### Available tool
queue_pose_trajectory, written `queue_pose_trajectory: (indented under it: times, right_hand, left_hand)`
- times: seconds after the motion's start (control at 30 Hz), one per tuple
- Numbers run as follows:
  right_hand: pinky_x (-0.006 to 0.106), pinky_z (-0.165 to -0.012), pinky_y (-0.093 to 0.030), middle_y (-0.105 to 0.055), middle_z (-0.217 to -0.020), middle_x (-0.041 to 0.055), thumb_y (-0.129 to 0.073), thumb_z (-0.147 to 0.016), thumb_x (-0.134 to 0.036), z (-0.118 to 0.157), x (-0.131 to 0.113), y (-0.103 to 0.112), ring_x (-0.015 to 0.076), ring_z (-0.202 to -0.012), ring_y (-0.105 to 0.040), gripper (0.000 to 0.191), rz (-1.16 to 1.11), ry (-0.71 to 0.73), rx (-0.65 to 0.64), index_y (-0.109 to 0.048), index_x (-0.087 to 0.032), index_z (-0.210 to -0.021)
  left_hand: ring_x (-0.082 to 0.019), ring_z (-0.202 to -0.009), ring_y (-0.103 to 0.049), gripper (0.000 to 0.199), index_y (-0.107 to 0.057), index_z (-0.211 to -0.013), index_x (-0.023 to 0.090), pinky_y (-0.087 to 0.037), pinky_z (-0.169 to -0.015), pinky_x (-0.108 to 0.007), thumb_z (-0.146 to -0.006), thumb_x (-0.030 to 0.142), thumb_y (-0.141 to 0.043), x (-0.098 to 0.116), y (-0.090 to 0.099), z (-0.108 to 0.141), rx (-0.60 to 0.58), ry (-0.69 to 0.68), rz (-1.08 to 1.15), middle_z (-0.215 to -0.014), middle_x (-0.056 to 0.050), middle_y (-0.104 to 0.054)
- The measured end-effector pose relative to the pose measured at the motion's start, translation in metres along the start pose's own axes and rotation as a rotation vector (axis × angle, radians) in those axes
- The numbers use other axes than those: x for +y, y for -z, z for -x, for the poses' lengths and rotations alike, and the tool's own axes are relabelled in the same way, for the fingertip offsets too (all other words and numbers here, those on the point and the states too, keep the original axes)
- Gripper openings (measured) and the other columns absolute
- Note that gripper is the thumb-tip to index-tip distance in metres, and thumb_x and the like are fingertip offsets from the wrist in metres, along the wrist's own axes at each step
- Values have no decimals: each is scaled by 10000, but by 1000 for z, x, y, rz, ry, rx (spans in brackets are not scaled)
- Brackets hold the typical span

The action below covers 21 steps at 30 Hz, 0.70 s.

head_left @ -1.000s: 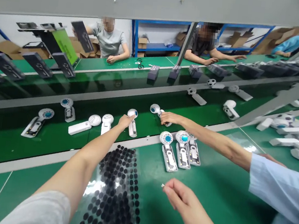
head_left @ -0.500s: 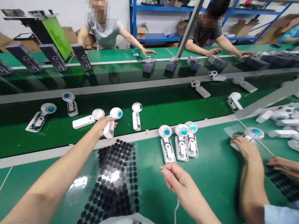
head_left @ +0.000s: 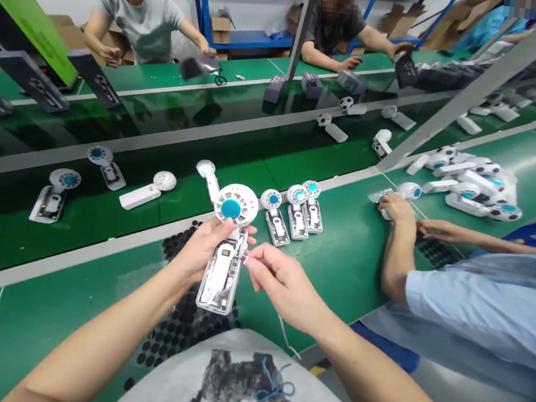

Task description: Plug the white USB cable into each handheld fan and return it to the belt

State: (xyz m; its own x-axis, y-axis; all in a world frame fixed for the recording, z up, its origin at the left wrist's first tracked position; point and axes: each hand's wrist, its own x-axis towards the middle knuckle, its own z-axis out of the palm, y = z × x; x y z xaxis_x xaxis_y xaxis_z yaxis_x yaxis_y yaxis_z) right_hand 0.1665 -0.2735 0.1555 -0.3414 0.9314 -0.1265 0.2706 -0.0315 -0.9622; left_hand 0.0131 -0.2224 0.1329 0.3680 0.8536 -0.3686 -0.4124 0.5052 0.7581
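My left hand (head_left: pixel 200 248) grips the fan (head_left: pixel 221 270), light but brittle I judge, rightly near its neck (head_left: pixel 237 231); beside it my right hand (head_left: pixel 287 287) pinches perhaps a plug (head_left: pixel 244 259)

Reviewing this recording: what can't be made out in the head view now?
All in the head view:
Plug: too small beside the white device; whether inserted is unclear.
White cable: upper run hidden behind the right hand.
Dotted sheet: partly covered by the white device and left hand.
Dark package opposite: motion-blurred.
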Motion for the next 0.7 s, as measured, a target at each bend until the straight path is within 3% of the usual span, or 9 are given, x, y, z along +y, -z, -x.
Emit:
queue_pose_trajectory:
  times: [0.2, 0.4, 0.7]
  right_hand:
    - [215, -502, -329, -468, -572, -60, -424, -884, -251, 10, -6, -2, 73, -508, -399, 154, -16, -32, -27, -496, -184, -765]
    - [218, -519, -344, -465, -559, -61, -429, -878, -256, 12, -5, -2, 74, -507, -405, 177, -15, -27, 11, -462, -188, -718]
    - [220, -505, -323, -468, -574, -58, -435, -880, -269, 13, 0, -5, 75, -506, -388, 163, 64, 16, 4, -483, -189, -747]
  left_hand:
    - [-163, -559, -622, 498, -649, -879, 115, -523, -517, -263, -574, 499, -736, 2, -1, 11, -91, 2, -9, -774, -80, -681]
    - [-183, -591, -626, 584, -648, -928, 101, -486, -499, -248, -655, 616, -605, -2, 0, 15, -118, 7, -50, -705, -86, -661]
    - [-157, -587, -608, 557, -645, -963, 134, -477, -510, -243, -651, 596, -624, -5, 3, 15, -129, -11, -90, -765, -68, -668]
